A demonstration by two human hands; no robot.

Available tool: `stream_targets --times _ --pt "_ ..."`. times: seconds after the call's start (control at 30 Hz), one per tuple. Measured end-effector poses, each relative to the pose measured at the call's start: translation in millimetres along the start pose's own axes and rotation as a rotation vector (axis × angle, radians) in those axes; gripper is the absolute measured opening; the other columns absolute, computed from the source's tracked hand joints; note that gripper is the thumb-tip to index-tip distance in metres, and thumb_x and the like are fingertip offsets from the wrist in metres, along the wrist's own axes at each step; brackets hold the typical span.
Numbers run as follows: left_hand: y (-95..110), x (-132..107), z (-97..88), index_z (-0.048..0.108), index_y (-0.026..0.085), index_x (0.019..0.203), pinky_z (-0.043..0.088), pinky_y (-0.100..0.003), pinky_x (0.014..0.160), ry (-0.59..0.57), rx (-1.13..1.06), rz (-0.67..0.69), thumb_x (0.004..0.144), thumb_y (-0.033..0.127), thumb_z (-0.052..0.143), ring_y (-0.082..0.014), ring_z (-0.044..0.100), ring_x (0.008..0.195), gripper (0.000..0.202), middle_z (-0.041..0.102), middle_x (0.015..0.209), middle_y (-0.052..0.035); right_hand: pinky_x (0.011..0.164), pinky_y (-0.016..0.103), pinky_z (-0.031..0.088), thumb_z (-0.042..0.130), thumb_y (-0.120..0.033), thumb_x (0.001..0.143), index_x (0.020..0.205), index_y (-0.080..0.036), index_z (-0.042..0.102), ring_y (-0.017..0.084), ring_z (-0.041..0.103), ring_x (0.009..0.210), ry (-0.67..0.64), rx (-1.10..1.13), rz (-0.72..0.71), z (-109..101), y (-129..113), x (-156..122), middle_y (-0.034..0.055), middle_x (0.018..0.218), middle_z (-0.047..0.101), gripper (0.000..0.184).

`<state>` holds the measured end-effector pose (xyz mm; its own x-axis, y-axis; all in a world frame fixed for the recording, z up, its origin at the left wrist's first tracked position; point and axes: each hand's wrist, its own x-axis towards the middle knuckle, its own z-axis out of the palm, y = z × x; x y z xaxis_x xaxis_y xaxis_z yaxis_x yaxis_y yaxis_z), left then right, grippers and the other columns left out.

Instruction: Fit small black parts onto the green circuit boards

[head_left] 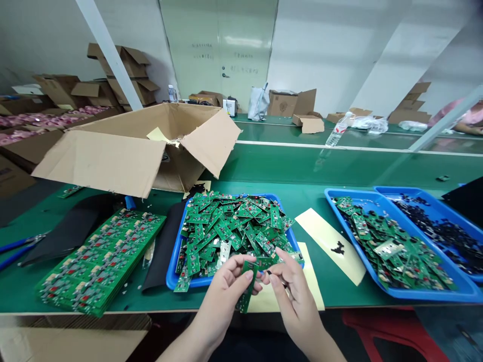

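My left hand [233, 284] is closed around a small green circuit board [247, 289], its thumb lying across the board's face. Close beside it on the right, my right hand [292, 289] pinches a small black piece [269, 273] between thumb and finger; its exact kind is too small to tell. Both hands are in front of a blue tray [171, 266] heaped with similar boards [226, 226]. Under my right hand lies a sheet of yellow paper [311, 281].
To the left are a stack of uncut circuit panels [101, 261], blue-handled pliers [18, 249] and an open cardboard box [105, 156]. On the right stand a tray of boards [400, 296] and another of black parts [445, 226]. Yellow paper [328, 246] holds some black pieces.
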<state>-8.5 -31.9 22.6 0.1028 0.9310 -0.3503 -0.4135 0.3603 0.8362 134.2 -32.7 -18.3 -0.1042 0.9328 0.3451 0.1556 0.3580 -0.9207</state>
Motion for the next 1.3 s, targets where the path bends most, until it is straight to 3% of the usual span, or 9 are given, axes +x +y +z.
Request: stream_targets --times 0.1,0.23,0.47,0.67,0.83,0.97,1.1,1.2,1.3 --pt "3 0 -1.3 0.066 0.020 0.099 0.048 -0.026 0.071 0.030 0.135 0.028 0.069 0.028 0.072 -0.0138 0.061 0.070 0.031 0.067 0.081 -0.0012 0.079 0.028 0.051 0.037 -0.024 0.096 0.124 -0.022 0.038 0.015 0.065 0.085 -0.025 -0.034 0.028 -5 -4 0 0.0027 0.086 0.064 0.028" --pt "6 4 -0.8 0.069 0.019 0.084 0.047 -0.029 0.076 -0.014 0.415 0.108 0.070 0.027 0.069 -0.0191 0.063 0.078 0.017 0.070 0.078 -0.0024 0.076 0.028 0.052 0.037 -0.023 0.096 0.119 -0.022 0.040 0.016 0.065 0.081 -0.109 -0.167 -0.016 -9 -3 -1 0.0031 0.085 0.065 0.023" --pt "3 6 1.5 0.064 0.019 0.067 0.045 -0.029 0.068 -0.004 0.635 0.250 0.073 0.026 0.061 -0.0185 0.059 0.067 0.010 0.066 0.067 -0.0016 0.075 0.028 0.054 0.039 -0.019 0.093 0.117 -0.022 0.044 0.018 0.066 0.084 -0.108 -0.294 -0.065 -7 -4 -3 0.0051 0.089 0.066 0.024" --pt "7 1 -0.9 0.063 0.019 0.068 0.043 -0.027 0.066 0.066 0.643 0.389 0.075 0.025 0.060 -0.0172 0.055 0.066 0.010 0.062 0.068 -0.0009 0.095 0.041 0.047 0.050 -0.020 0.086 0.117 -0.023 0.054 0.027 0.046 0.124 -0.077 -0.306 -0.034 -18 -6 8 0.0125 0.135 0.046 0.031" --pt "9 0 -1.4 0.064 0.019 0.070 0.043 -0.026 0.065 -0.001 0.629 0.307 0.076 0.025 0.061 -0.0173 0.057 0.067 0.009 0.064 0.067 -0.0007 0.097 0.041 0.045 0.056 -0.019 0.082 0.111 -0.027 0.062 0.021 0.063 0.101 -0.160 -0.012 0.089 -23 -7 5 0.0048 0.103 0.069 0.030" --pt "10 -3 -1.9 0.064 0.019 0.070 0.042 -0.026 0.064 0.010 0.663 0.331 0.075 0.025 0.062 -0.0166 0.056 0.066 0.008 0.063 0.068 -0.0006 0.090 0.040 0.050 0.051 -0.016 0.082 0.109 -0.026 0.067 0.022 0.065 0.098 -0.172 0.229 0.266 -28 -4 1 0.0058 0.102 0.071 0.033" --pt "12 -6 -1.9 0.064 0.020 0.069 0.041 -0.025 0.062 0.025 0.698 0.356 0.076 0.024 0.061 -0.0152 0.053 0.062 0.008 0.061 0.066 0.0005 0.089 0.037 0.050 0.048 -0.023 0.087 0.108 -0.025 0.068 0.021 0.066 0.095 -0.179 0.403 0.279 -37 0 5 0.0052 0.094 0.073 0.030" --pt "13 -7 -0.7 0.064 0.020 0.071 0.041 -0.026 0.064 0.012 0.706 0.349 0.077 0.025 0.060 -0.0149 0.052 0.061 0.008 0.061 0.066 0.0008 0.085 0.039 0.052 0.041 -0.039 0.093 0.110 -0.021 0.067 0.022 0.067 0.091 -0.199 0.440 0.278 -39 -6 9 0.0084 0.092 0.072 0.036" --pt "13 -8 0.3 0.065 0.020 0.072 0.041 -0.027 0.065 0.008 0.694 0.317 0.078 0.026 0.060 -0.0155 0.053 0.062 0.009 0.061 0.067 0.0003 0.076 0.035 0.055 0.051 -0.043 0.088 0.101 -0.019 0.069 0.022 0.068 0.081 -0.236 0.246 0.318 -33 -18 11 0.0086 0.086 0.072 0.033"
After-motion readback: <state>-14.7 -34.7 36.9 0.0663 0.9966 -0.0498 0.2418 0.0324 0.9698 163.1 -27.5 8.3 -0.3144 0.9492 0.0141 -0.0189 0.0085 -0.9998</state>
